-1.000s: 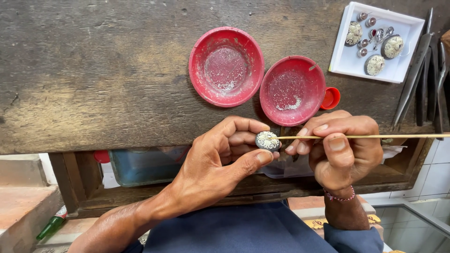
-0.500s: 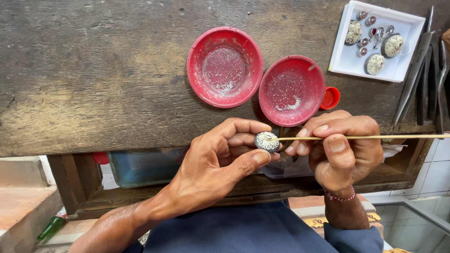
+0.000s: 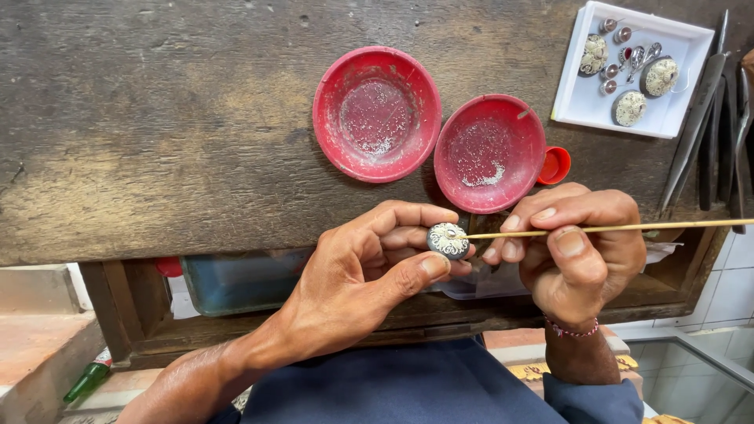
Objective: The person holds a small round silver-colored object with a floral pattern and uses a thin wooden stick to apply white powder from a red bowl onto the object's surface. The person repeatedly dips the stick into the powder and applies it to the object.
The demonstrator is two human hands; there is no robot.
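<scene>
Just off the bench edge point(image 3: 236, 243), left hand point(image 3: 369, 275) pinches a filigree disc point(image 3: 448, 239); right hand point(image 3: 577, 251) grips a stick point(image 3: 667, 228).

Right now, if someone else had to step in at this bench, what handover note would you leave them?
Left hand: pinches a small round filigree piece between thumb and fingers, held over the bench's near edge.
Right hand: grips a thin wooden stick, its tip touching the piece's face.
On the wooden bench: two red dishes holding fine pale grains, a white tray with several similar ornaments, metal tools at the right edge.
Done: the piece already carries pale filigree on its face.
Left: work with the stick on the piece is mid-way; how much remains cannot be told.
</scene>
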